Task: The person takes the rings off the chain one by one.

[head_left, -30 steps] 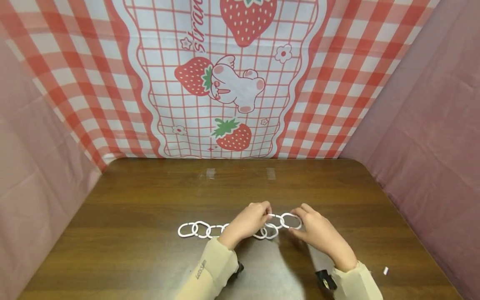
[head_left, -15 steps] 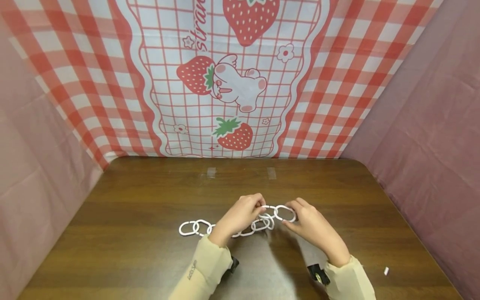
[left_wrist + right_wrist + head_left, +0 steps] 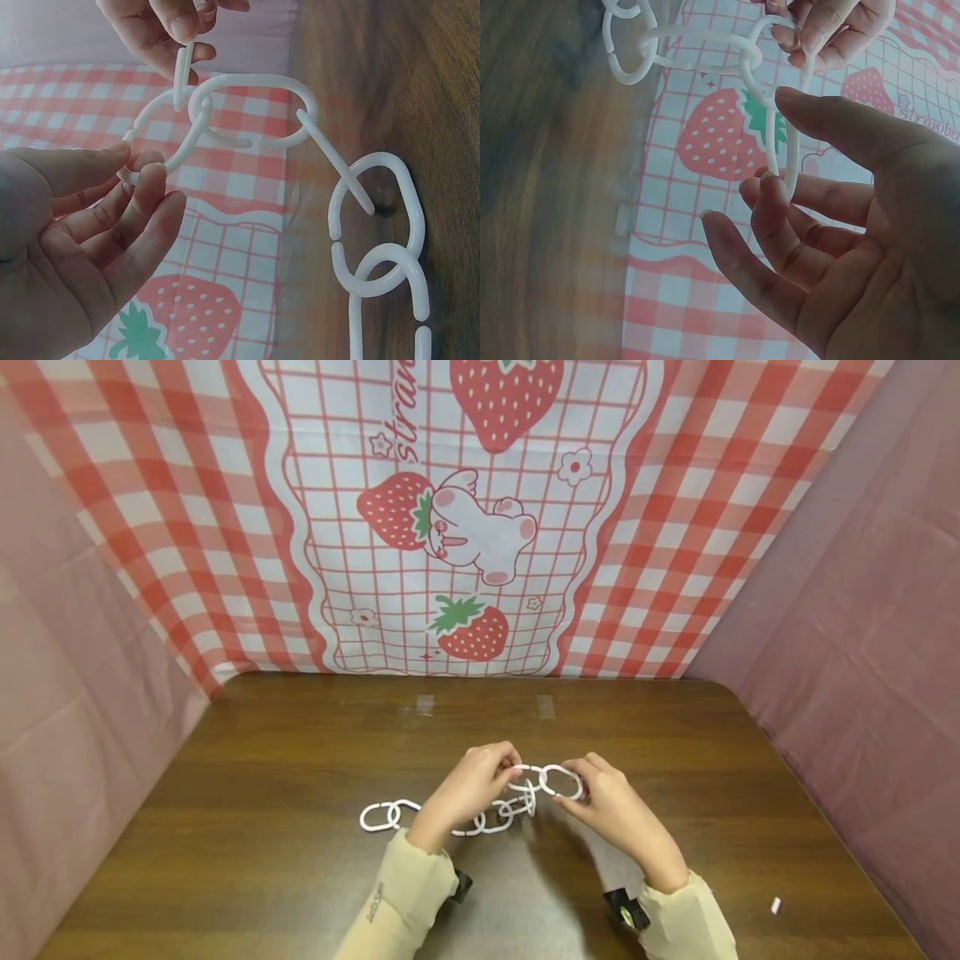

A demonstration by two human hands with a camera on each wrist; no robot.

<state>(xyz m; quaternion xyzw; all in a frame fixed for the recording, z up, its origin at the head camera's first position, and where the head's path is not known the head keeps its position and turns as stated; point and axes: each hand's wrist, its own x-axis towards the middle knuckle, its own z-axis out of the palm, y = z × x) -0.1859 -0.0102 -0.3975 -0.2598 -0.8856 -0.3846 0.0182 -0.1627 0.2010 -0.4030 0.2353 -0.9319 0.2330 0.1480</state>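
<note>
A white plastic chain (image 3: 415,202) of open-ended oval links runs between my hands and back onto the table. With thumb and fingertips, my left hand (image 3: 467,783) pinches the link (image 3: 196,136) second from the chain's right end. My right hand (image 3: 615,806) holds the end link (image 3: 793,150) between thumb and fingers. These two links are joined and held above the table. From the left hand's link the chain hangs down to the table, passing partly behind the left wrist. Its far left link (image 3: 375,830) lies flat on the wood.
The brown wooden table (image 3: 285,743) carries two clear tape strips near its back edge. A small white piece (image 3: 776,906) lies at the right. A strawberry-print cloth (image 3: 480,527) hangs behind, with pink cloth at both sides. Black wrist devices (image 3: 626,910) sit by the sleeves.
Both hands have moved left and slightly farther from the person, carrying the held links. The links below the left hand have been drawn up and now hang more steeply. Both grips stay.
</note>
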